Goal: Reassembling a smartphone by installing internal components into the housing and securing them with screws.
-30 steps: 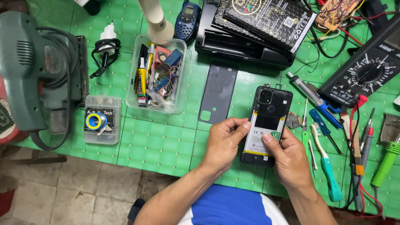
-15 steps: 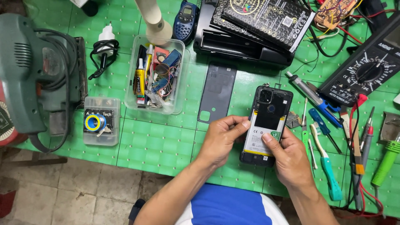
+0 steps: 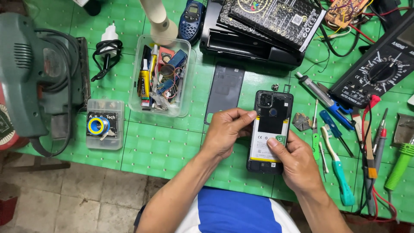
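Phone [image 3: 271, 129] with its back cover off lies face down on the green cutting mat [image 3: 164, 146], battery and inner frame showing, gripped from both sides. Fingertips of the left hand [image 3: 226, 131] curl over its left edge, the thumb reaching across near the top of the battery; the right hand [image 3: 295, 162] closes round the lower right side, its thumb pressed flat on the battery's label. Both hands are clasped on the phone — neither lies open.

Just left of the phone, touching nothing, rests the dark back cover [image 3: 224, 91], flat on the mat. Further left stands a clear plastic tub [image 3: 161, 75] of glue tubes and small parts, and beyond it a small clear box [image 3: 105, 124] holding a yellow-and-blue roll. Right of the phone lie a teal-handled toothbrush [image 3: 338, 172], screwdrivers and a soldering iron [image 3: 317, 92] — with a black multimeter [image 3: 379, 73] at the upper right. A green power tool [image 3: 30, 73] sits at the mat's far left edge.
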